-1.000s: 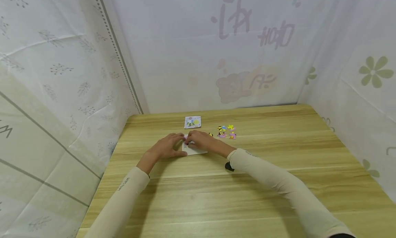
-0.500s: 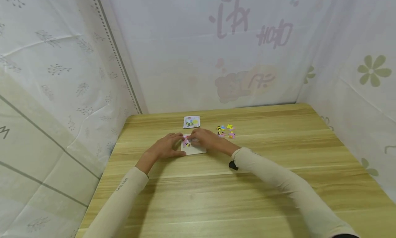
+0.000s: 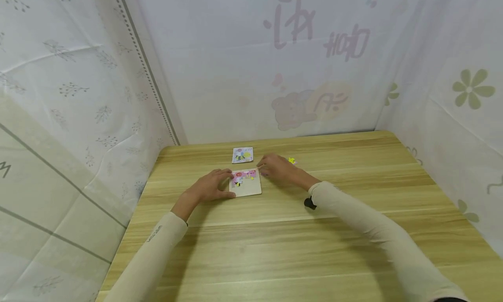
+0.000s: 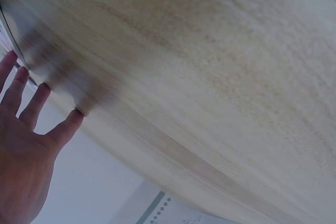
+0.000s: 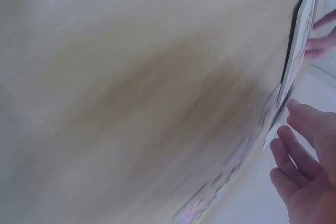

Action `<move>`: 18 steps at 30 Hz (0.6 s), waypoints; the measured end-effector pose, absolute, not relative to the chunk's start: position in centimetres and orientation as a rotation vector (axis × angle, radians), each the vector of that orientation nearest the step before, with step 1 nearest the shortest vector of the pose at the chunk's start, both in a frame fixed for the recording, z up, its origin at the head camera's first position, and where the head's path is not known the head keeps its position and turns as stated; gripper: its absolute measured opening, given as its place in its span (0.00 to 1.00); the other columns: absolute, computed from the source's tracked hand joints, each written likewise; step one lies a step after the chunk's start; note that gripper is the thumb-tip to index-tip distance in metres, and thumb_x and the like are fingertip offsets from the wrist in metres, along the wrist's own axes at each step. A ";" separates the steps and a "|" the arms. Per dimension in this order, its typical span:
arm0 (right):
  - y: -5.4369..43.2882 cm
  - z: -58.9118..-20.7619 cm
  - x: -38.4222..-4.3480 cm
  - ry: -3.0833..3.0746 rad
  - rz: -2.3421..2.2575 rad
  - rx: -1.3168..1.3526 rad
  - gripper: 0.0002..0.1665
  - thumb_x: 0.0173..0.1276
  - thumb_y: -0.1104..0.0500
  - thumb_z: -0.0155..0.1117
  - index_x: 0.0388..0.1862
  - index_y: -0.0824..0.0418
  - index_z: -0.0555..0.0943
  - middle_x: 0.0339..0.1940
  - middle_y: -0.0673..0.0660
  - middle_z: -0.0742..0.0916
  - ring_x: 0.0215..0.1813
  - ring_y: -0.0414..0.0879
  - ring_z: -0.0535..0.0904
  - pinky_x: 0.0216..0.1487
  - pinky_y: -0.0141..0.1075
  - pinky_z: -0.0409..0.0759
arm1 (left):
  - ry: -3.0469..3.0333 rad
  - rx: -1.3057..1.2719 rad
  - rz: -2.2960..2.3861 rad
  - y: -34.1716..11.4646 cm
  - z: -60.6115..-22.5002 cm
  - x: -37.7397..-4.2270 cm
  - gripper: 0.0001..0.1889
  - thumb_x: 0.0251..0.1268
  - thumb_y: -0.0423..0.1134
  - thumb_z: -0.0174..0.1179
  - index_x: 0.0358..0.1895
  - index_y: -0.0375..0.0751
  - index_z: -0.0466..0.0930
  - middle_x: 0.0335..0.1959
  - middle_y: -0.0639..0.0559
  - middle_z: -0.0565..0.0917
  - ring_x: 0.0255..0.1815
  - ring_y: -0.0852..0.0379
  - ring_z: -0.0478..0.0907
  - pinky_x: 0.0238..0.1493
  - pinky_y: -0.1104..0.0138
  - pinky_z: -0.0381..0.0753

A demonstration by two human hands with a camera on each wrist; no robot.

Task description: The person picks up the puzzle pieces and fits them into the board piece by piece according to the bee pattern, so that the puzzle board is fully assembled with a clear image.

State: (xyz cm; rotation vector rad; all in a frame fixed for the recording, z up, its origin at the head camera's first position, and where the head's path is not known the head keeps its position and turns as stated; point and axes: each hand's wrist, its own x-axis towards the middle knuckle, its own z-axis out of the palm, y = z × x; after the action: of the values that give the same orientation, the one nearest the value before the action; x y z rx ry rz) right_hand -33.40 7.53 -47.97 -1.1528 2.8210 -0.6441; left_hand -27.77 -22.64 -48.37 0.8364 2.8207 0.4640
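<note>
A pale square puzzle board (image 3: pixel 248 188) lies on the table, with pink, yellow and black pieces (image 3: pixel 239 180) along its upper part. My left hand (image 3: pixel 212 185) rests at its left edge, fingertips on the upper left and thumb near the lower left corner. The left wrist view shows this hand's fingers (image 4: pixel 34 107) spread and fairly straight. At the board's upper right corner is my right hand (image 3: pixel 277 167), loosely bent, its fingertips close to the edge. The right wrist view shows nothing between its thumb and fingers (image 5: pixel 286 153). It hides most of the loose puzzle pieces (image 5: pixel 231 161) in the head view.
Beyond the board lies a small picture card (image 3: pixel 242 155) with a bee on it. A yellow puzzle piece (image 3: pixel 291 160) shows just past my right hand. The wooden table (image 3: pixel 243 249) meets patterned curtains (image 3: pixel 220 75) at the back and sides.
My right hand has moved off the board's middle to the right, uncovering the pieces on the board and covering most of the loose ones. My left hand stays at the left edge.
</note>
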 end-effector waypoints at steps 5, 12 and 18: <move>8.9 -48.1 -34.2 2.842 -0.649 -1.165 0.13 0.75 0.61 0.68 0.54 0.65 0.89 0.54 0.59 0.89 0.59 0.54 0.84 0.60 0.47 0.83 | 2.821 0.834 0.469 -22.7 -48.4 -27.7 0.41 0.63 0.65 0.69 0.72 0.43 0.75 0.77 0.44 0.70 0.79 0.39 0.61 0.76 0.42 0.63; 10.5 -48.5 -35.1 2.896 -0.583 -1.071 0.15 0.74 0.59 0.69 0.56 0.64 0.88 0.56 0.60 0.88 0.58 0.54 0.84 0.59 0.47 0.84 | 2.815 0.822 0.476 -22.7 -48.4 -27.7 0.40 0.63 0.65 0.69 0.72 0.44 0.75 0.77 0.45 0.70 0.80 0.40 0.61 0.76 0.42 0.63; 11.8 -48.5 -35.2 2.958 -0.512 -0.953 0.15 0.73 0.55 0.72 0.53 0.62 0.89 0.54 0.59 0.88 0.53 0.52 0.85 0.54 0.44 0.86 | 2.811 0.833 0.469 -22.6 -48.3 -27.7 0.40 0.63 0.65 0.69 0.72 0.43 0.75 0.77 0.44 0.70 0.80 0.40 0.61 0.77 0.43 0.62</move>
State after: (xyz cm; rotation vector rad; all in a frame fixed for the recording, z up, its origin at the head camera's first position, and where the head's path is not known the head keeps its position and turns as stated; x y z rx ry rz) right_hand -35.25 11.84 -48.52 -0.9530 2.9582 -0.5120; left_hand -27.65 -22.59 -48.28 0.8327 2.8112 0.4687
